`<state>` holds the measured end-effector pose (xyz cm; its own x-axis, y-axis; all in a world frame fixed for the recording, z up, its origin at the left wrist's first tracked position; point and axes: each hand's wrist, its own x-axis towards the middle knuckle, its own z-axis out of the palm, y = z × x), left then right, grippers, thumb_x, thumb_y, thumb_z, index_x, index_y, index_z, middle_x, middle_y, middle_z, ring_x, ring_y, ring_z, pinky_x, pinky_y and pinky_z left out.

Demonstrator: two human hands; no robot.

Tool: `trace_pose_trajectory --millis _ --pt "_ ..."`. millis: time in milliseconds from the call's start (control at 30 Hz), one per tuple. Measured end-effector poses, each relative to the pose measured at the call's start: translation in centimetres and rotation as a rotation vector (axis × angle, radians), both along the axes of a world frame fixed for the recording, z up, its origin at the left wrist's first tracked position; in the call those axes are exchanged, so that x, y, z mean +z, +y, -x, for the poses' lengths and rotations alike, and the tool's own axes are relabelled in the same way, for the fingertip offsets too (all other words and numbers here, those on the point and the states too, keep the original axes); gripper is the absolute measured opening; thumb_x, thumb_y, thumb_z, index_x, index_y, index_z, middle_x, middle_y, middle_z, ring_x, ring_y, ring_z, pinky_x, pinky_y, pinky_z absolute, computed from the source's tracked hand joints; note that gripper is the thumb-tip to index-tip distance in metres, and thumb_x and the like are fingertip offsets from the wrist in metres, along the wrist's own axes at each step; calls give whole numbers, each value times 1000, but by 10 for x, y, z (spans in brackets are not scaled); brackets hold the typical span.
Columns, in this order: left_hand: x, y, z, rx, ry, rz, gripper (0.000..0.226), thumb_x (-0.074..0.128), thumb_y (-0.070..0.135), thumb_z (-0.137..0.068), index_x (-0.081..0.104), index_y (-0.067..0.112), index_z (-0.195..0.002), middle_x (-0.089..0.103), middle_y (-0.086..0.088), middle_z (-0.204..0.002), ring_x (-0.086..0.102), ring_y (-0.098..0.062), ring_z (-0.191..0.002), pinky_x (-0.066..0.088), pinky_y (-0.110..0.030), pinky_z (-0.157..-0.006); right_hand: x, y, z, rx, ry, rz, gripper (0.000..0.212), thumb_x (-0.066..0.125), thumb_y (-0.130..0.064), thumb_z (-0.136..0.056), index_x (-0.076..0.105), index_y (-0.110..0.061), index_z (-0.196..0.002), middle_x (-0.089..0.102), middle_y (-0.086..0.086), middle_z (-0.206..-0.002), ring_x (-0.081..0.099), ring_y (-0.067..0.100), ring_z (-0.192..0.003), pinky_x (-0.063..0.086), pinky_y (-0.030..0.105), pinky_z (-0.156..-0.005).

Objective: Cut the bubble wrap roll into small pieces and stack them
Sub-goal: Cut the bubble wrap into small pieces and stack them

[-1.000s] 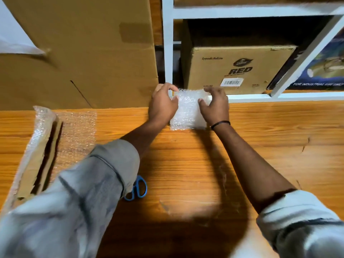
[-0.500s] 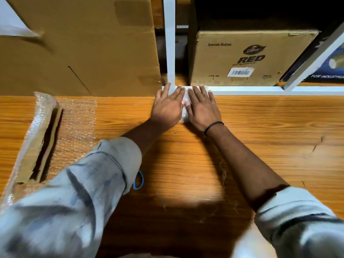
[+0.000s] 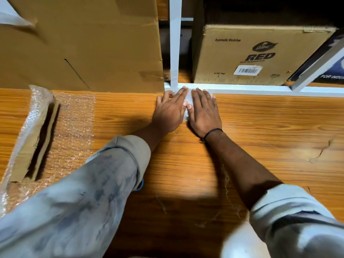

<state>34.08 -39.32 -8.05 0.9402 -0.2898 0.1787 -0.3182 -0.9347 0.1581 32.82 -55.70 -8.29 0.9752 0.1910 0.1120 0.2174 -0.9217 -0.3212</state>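
Pressing wrap pieces [image 3: 188,99] flat beside rail [image 3: 260,90]: left hand [image 3: 168,113], right hand [image 3: 204,113], fingers straight, side by side; roll [image 3: 35,131] well left of rail.

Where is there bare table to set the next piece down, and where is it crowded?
Widest bare wood: right of the right hand, between the white shelf rail and the right forearm. A smaller wedge lies between the forearms. Crowded: the left side, under the bubble wrap roll and its unrolled sheet; scissors poke from under the left sleeve.
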Motion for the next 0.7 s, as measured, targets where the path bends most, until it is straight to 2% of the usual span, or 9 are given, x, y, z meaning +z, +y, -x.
trace_pose_trajectory --millis 200,333,467,600,700 --pt "27 -4 -9 7 71 -99 56 26 42 -110 25 24 -163 33 5 -167 41 -26 -127 30 -46 -93 12 -1 -2 10 55 31 62 16 -47 -109 13 -20 -164 12 3 -172 2 22 -159 -1 51 -128" --pt "44 10 4 58 40 70 54 22 44 -110 31 28 -161 36 6 -165 39 -22 -131 27 -44 -95 26 -6 6 7 13 25 64 17 -50 -109 9 -19 -165 4 2 -173 -6 20 -159 -8 53 -126" --pt "55 30 30 43 -66 152 52 24 44 -109 41 31 -156 37 7 -164 41 -17 -128 22 -39 -94 38 -6 26 -49 -167 -38 65 22 -49 -108 19 -16 -163 11 5 -172 -3 21 -159 -9 52 -126" --pt "56 47 52 107 -54 192 50 33 46 -109 39 32 -156 33 7 -166 39 -20 -134 24 -45 -103 46 8 45 -31 -204 -3 62 27 -46 -108 26 -16 -162 18 7 -171 1 23 -159 -6 56 -126" --pt "54 58 65 150 -63 193 48 38 47 -108 45 32 -153 36 8 -164 40 -20 -134 23 -45 -103 47 23 59 -3 -239 -3 58 33 -42 -107 36 -14 -158 26 10 -168 8 27 -159 -3 59 -125"
